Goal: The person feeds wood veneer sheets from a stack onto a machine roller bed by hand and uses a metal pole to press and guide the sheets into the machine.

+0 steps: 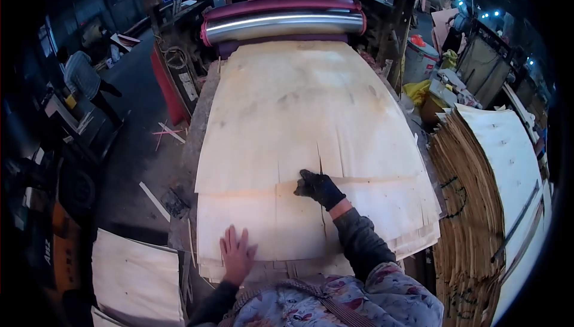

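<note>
Large pale wood veneer sheets (299, 124) lie stacked in front of me, with a crosswise edge running over the near part and several splits along the grain. My left hand (238, 254), bare, rests flat on the near left of the stack with its fingers spread. In a dark glove, my right hand (321, 189) is closed at the crosswise edge of the upper sheet, beside a long split. Its curled fingers appear to pinch that edge; the fingertips are partly hidden. The stack's far end reaches a roller machine (284, 23) with a shiny metal roller.
A tall pile of veneer (469, 189) stands at the right. More sheets (137, 276) lie low at the near left. Wood scraps (154, 201) litter the floor. A person (86, 76) is at the far left; a white bucket (420, 61) stands back right.
</note>
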A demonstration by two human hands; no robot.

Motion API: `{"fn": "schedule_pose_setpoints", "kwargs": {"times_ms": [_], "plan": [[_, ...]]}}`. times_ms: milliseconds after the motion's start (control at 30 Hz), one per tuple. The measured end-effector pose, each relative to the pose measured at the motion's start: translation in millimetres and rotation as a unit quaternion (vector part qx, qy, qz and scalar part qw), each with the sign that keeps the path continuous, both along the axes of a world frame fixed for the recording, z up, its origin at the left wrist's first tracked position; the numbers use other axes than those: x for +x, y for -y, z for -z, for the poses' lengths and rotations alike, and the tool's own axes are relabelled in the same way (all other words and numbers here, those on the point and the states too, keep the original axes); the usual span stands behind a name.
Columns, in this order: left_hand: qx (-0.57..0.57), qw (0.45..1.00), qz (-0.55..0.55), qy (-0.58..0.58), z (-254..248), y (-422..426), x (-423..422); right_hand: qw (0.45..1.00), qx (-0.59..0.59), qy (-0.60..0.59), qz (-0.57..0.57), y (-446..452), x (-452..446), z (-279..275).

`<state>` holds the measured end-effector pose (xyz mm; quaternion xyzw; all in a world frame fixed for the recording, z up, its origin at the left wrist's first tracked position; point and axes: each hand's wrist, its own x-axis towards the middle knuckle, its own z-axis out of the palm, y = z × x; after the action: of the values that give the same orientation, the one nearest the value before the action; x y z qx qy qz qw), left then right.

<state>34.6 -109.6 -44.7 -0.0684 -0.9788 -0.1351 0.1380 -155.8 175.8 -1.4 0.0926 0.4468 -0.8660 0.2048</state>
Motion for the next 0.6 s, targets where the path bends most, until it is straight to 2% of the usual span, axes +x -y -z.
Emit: {"fn": "schedule_pose_setpoints", "kwargs": {"times_ms": [133,200,267,300,400,500,533,567,600], "plan": [[0.020,0.998,-0.015,0.051,3.0,-3.3,44.6,1.000,-0.029,-0.006,-0.010,10.6,-43.0,-0.2],[0.024,0.997,-0.021,0.065,1.8,-4.4,44.7,0.996,-0.088,-0.017,-0.022,18.3,-76.2,16.3],[0.026,0.998,-0.018,0.063,1.3,-5.4,45.0,0.978,-0.201,0.038,-0.038,22.0,-124.9,50.0],[0.023,0.997,-0.015,0.065,-0.6,-5.9,46.0,0.982,-0.181,0.026,0.049,29.7,-105.9,6.0],[0.022,0.997,-0.001,0.069,-6.8,-4.8,47.7,0.981,-0.171,-0.022,0.091,31.4,-100.2,-4.9],[0.023,0.998,0.019,0.049,-10.0,0.0,48.3,0.990,-0.122,-0.069,0.024,29.3,-34.9,15.4],[0.014,0.999,0.021,0.035,-9.8,1.4,49.1,0.995,-0.064,-0.076,0.003,29.3,-4.8,26.5],[0.005,1.000,0.023,0.021,-9.1,1.7,49.9,0.939,0.207,-0.249,-0.119,33.5,18.4,31.4],[0.008,0.999,0.023,0.021,-9.0,1.9,50.3,0.988,-0.047,-0.148,-0.019,34.7,63.2,39.4]]}}
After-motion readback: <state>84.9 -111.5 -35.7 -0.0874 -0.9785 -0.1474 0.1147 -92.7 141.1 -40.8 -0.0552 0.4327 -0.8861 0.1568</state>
